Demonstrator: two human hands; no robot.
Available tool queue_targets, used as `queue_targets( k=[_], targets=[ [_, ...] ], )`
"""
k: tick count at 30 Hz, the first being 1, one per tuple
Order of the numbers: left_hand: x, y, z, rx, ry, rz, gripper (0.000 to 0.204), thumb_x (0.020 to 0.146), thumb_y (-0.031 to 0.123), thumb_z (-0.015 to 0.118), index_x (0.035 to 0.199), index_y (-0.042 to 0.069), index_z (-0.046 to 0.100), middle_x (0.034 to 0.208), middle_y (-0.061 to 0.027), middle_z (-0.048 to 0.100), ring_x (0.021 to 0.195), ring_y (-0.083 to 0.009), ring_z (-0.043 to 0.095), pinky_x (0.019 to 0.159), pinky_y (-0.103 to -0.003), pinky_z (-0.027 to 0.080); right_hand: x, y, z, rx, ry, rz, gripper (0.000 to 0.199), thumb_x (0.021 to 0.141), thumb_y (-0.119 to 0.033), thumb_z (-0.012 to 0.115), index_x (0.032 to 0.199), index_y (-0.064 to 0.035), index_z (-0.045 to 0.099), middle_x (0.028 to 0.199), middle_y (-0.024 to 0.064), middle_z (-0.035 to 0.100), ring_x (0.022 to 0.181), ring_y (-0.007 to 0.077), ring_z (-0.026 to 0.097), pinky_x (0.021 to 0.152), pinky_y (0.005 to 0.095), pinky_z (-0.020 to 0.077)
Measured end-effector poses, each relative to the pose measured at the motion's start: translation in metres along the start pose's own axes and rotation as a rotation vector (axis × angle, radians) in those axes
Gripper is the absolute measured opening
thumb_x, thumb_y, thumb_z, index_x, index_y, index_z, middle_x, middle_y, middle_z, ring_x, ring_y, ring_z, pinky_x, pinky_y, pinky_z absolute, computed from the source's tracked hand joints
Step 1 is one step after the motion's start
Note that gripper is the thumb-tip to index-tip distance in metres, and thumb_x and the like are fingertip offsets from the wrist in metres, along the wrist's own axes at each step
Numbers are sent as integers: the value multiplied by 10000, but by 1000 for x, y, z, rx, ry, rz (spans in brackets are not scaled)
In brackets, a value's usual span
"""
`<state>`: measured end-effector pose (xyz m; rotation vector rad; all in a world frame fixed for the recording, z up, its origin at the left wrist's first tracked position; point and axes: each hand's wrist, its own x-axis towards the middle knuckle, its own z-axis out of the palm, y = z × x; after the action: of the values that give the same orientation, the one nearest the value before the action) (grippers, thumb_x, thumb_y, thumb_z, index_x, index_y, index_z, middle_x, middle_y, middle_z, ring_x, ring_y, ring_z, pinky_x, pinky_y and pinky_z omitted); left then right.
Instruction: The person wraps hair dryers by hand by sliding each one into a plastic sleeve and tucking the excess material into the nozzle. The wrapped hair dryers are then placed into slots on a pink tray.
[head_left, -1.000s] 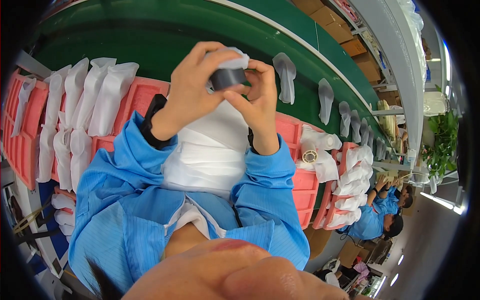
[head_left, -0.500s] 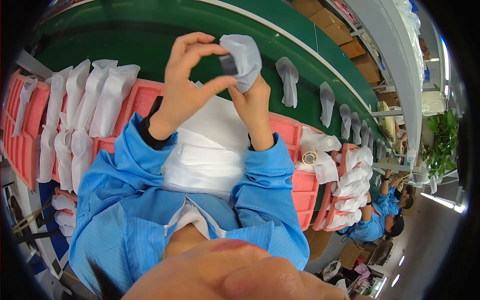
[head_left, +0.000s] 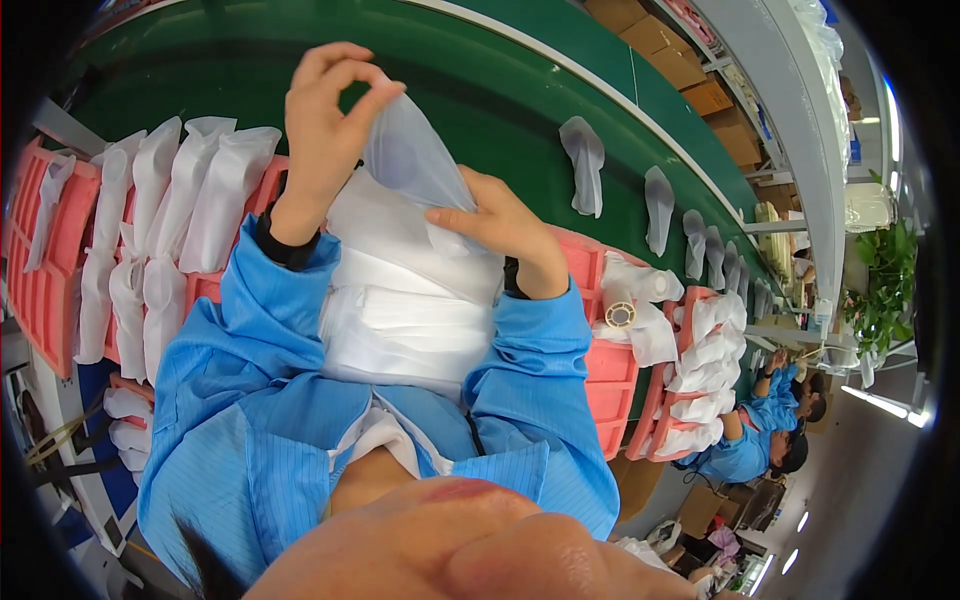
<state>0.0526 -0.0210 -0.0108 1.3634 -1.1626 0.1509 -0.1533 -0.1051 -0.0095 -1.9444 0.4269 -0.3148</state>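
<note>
Between my two hands a translucent white bag (head_left: 405, 150) is stretched at a slant, above a stack of white bags or sheets (head_left: 410, 320) in front of my chest. My left hand (head_left: 335, 125) pinches its upper edge between thumb and fingertips. Lower and to the right, my right hand (head_left: 510, 225) grips the bag's other side, thumb on top and fingers partly hidden behind. Whether anything is inside the bag I cannot tell. Beyond the hands runs a green conveyor belt (head_left: 230, 75).
Pink trays (head_left: 610, 385) flank me; white-wrapped pieces (head_left: 225, 200) lie on the left one. Several grey-white wrapped pieces (head_left: 583, 165) lie along the belt at right. A roll with a round core (head_left: 619, 315) sits on the right tray. People in blue (head_left: 750, 440) work farther right.
My left hand has moved left, drawing the bag out long; my right hand has come down toward the stack. The wrapped pieces on the belt have shifted slightly right.
</note>
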Motion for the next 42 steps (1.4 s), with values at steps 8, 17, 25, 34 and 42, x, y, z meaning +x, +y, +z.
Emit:
queue_targets(
  k=[8, 17, 25, 34, 42],
  targets=[
    [-30, 25, 30, 75, -419, -6, 205, 753, 204, 736, 903, 86, 662, 1001, -101, 586, 828, -299, 607, 697, -388, 486, 26, 74, -25, -563, 376, 395, 437, 777, -120, 677, 1184, -23, 551, 1115, 195, 597, 1004, 349, 590, 854, 385, 476],
    [-73, -1, 66, 179, -655, 237, 313, 760, 257, 737, 1004, 81, 651, 990, -109, 597, 828, -323, 605, 709, -406, 485, 38, 99, -16, -952, 449, 292, 444, 693, -39, 664, 1133, -85, 636, 1278, 160, 509, 1083, 413, 525, 910, 451, 474],
    [-76, 1, 69, 371, -991, 61, 393, 777, 357, 716, 1023, 57, 653, 937, -155, 620, 868, -342, 619, 738, -426, 497, 8, 45, -44, -633, 707, -114, 347, 749, -134, 701, 1094, -112, 672, 1137, 121, 629, 972, 287, 627, 805, 341, 508],
    [-68, 8, 63, 450, -954, 111, 389, 772, 389, 711, 938, 40, 662, 883, -159, 628, 858, -343, 626, 719, -438, 501, -212, -13, -101, -863, 915, 141, 337, 743, -108, 731, 1072, -61, 670, 1054, 112, 671, 949, 273, 639, 833, 307, 487],
    [-72, 5, 67, 581, -922, 181, 384, 786, 411, 691, 879, 41, 652, 881, -164, 625, 843, -346, 618, 713, -427, 493, -293, 78, -120, -1012, 806, 194, 413, 669, -144, 771, 1071, -98, 688, 1041, 113, 667, 957, 284, 626, 850, 369, 478]
  ],
)
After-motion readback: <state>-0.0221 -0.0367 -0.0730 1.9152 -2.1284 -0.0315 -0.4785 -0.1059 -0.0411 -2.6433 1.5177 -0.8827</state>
